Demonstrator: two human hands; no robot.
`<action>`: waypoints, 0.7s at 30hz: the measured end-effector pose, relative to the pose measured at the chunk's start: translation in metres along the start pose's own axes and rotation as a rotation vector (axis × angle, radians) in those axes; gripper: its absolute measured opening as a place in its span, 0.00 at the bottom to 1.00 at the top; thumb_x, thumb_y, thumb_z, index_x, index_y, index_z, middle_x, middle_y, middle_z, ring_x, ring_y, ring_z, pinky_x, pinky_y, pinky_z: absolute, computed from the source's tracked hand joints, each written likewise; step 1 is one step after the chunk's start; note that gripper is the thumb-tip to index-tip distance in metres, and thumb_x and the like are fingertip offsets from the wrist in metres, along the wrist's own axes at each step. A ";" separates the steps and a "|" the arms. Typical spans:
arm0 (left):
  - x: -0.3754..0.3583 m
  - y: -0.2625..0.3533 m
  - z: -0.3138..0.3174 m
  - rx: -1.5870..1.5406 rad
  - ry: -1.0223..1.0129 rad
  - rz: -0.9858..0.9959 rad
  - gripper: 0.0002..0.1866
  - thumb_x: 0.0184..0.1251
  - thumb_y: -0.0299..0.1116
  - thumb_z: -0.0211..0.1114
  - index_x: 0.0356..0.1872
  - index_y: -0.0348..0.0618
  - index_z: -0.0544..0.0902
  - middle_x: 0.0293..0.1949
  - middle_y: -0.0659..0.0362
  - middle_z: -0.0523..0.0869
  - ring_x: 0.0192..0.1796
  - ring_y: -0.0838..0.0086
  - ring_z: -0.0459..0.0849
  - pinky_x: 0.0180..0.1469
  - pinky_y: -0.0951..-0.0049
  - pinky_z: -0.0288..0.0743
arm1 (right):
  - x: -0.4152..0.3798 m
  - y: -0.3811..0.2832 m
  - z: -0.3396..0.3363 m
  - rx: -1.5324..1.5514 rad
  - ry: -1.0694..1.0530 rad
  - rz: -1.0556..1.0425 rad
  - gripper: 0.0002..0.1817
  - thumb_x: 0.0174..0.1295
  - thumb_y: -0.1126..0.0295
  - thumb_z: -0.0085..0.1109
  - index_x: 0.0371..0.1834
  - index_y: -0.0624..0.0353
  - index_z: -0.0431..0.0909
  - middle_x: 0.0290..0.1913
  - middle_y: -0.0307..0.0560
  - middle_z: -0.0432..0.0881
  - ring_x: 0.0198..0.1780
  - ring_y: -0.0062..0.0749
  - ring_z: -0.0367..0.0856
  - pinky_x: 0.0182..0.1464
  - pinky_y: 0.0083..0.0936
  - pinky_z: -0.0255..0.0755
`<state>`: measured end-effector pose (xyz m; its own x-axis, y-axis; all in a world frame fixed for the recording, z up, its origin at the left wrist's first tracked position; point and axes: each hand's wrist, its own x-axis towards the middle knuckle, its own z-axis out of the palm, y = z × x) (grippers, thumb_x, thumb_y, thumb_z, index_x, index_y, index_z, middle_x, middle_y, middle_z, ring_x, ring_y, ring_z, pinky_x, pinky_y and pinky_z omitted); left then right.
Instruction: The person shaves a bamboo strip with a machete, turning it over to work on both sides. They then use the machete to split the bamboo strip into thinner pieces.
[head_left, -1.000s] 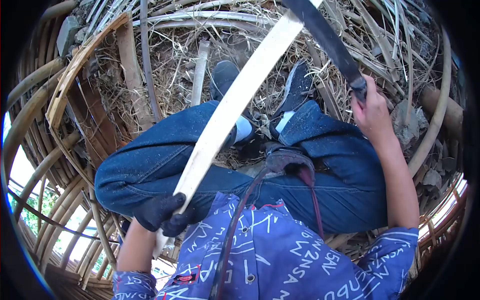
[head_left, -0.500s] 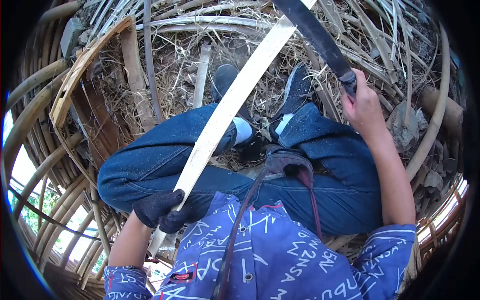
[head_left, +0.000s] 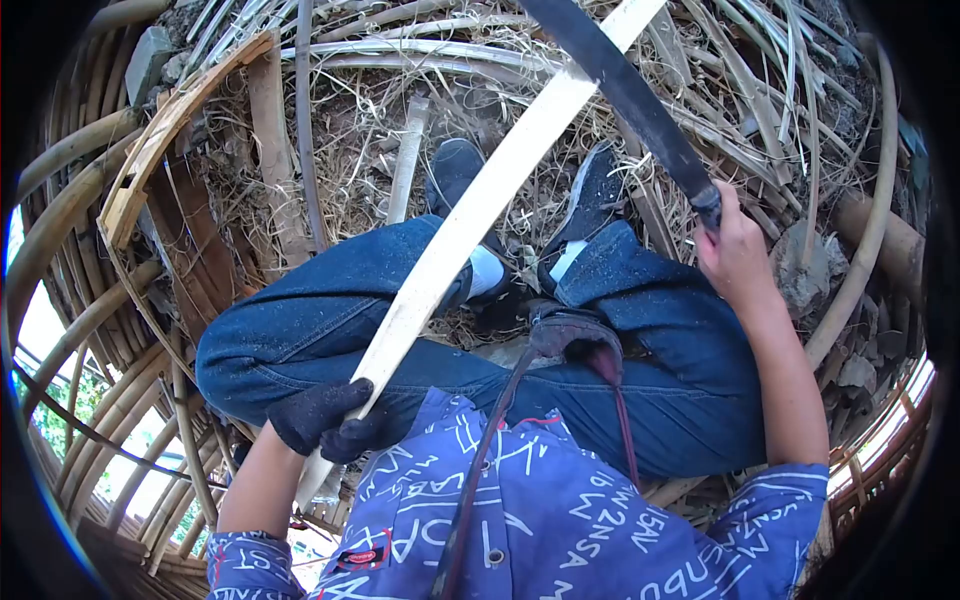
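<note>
My left hand (head_left: pixel 325 420), in a dark glove, is closed round the lower end of a long pale bamboo strip (head_left: pixel 470 225). The strip slants up and away to the right, over my bent legs, past the top edge of the view. In my bare right hand (head_left: pixel 738 250) is the handle of a machete (head_left: pixel 640 105), fingers wrapped round it. Its dark, broad blade points up and to the left and crosses over the strip near the far end. A dark sheath (head_left: pixel 578 340) on a cord lies at my lap.
Thin shavings (head_left: pixel 345 150) and split strips litter the ground in front of my shoes (head_left: pixel 585 195). A bent split bamboo piece (head_left: pixel 185 115) stands on the left. Curved bamboo poles (head_left: pixel 75 185) line the left side, and another pole (head_left: pixel 870 220) curves on the right.
The machete and my right hand have moved slightly down, toward me. The strip's far end has swung a little to the right. My left hand keeps its hold.
</note>
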<state>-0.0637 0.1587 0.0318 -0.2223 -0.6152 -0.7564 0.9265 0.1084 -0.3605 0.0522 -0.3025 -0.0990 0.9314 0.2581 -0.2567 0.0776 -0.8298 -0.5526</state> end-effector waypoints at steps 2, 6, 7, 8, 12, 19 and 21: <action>0.002 -0.004 -0.002 -0.024 -0.060 -0.010 0.30 0.68 0.61 0.51 0.15 0.47 0.67 0.10 0.67 0.63 0.09 0.83 0.60 0.10 0.81 0.51 | 0.010 -0.006 0.013 0.056 -0.008 0.007 0.26 0.53 0.79 0.55 0.58 0.66 0.63 0.28 0.66 0.78 0.32 0.62 0.80 0.34 0.48 0.71; 0.000 -0.004 -0.003 0.070 0.092 0.048 0.30 0.69 0.61 0.49 0.15 0.47 0.66 0.09 0.67 0.62 0.09 0.84 0.59 0.10 0.82 0.51 | 0.014 -0.005 0.014 0.098 -0.005 0.013 0.27 0.53 0.78 0.55 0.58 0.65 0.62 0.28 0.67 0.78 0.33 0.64 0.79 0.35 0.50 0.70; 0.000 -0.002 -0.002 0.062 0.060 0.035 0.30 0.69 0.61 0.49 0.15 0.47 0.66 0.09 0.68 0.62 0.09 0.84 0.59 0.10 0.82 0.51 | 0.009 -0.002 0.009 0.061 -0.015 -0.001 0.27 0.54 0.78 0.55 0.58 0.65 0.62 0.28 0.67 0.78 0.33 0.65 0.79 0.35 0.50 0.70; 0.001 0.000 -0.003 0.051 0.022 0.025 0.31 0.69 0.61 0.49 0.15 0.47 0.66 0.09 0.68 0.62 0.09 0.84 0.59 0.10 0.82 0.51 | 0.001 0.005 0.006 0.047 -0.026 -0.042 0.27 0.54 0.78 0.56 0.58 0.65 0.62 0.28 0.67 0.78 0.33 0.65 0.79 0.35 0.50 0.70; 0.002 0.005 -0.004 0.050 -0.014 0.011 0.31 0.69 0.62 0.49 0.15 0.47 0.66 0.09 0.68 0.62 0.09 0.84 0.59 0.10 0.82 0.51 | 0.018 -0.013 0.028 0.089 -0.009 -0.005 0.28 0.53 0.78 0.57 0.58 0.67 0.61 0.29 0.66 0.79 0.33 0.65 0.79 0.35 0.50 0.71; 0.005 0.010 -0.006 0.067 -0.046 0.011 0.31 0.69 0.63 0.48 0.15 0.47 0.67 0.09 0.68 0.61 0.09 0.84 0.59 0.10 0.82 0.51 | 0.001 0.001 0.011 -0.016 -0.023 -0.052 0.27 0.53 0.78 0.57 0.58 0.66 0.62 0.28 0.65 0.79 0.31 0.63 0.80 0.34 0.50 0.72; 0.005 0.008 -0.006 0.066 -0.047 0.009 0.31 0.69 0.63 0.48 0.15 0.47 0.67 0.09 0.68 0.60 0.09 0.84 0.59 0.11 0.82 0.51 | 0.011 -0.011 0.021 0.098 0.000 -0.063 0.27 0.53 0.80 0.55 0.60 0.65 0.62 0.27 0.65 0.78 0.31 0.63 0.79 0.32 0.48 0.70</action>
<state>-0.0589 0.1610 0.0219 -0.2007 -0.6507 -0.7323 0.9466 0.0637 -0.3161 0.0546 -0.2804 -0.1124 0.9259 0.3082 -0.2185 0.1012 -0.7596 -0.6425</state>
